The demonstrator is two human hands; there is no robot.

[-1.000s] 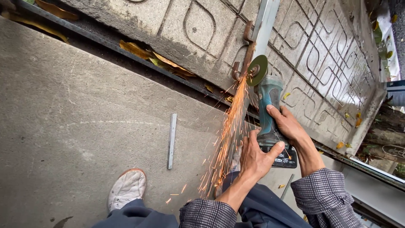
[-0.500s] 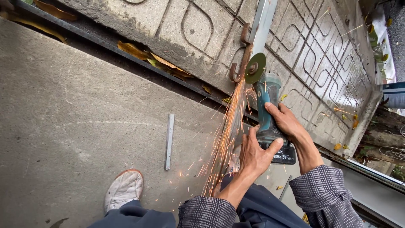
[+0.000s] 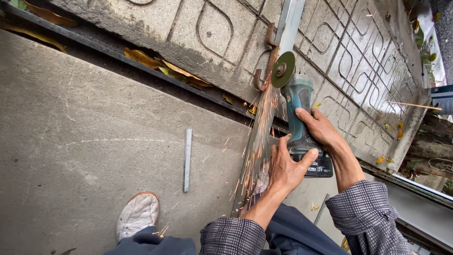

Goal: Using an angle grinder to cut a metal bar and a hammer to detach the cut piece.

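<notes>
Both hands, left [image 3: 287, 167] and right [image 3: 321, 130], gripped the grinder [image 3: 298, 111]. Sparks [image 3: 257, 146] streamed toward the person's legs; the disc [image 3: 283, 69] could bind and kick back.

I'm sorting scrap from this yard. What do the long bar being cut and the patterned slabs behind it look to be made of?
The long bar looks like metal, pale grey and dull: sparks stream off where the grinder meets it. The patterned slabs look like cast concrete, rough and grey, with moulded loop shapes.
</notes>
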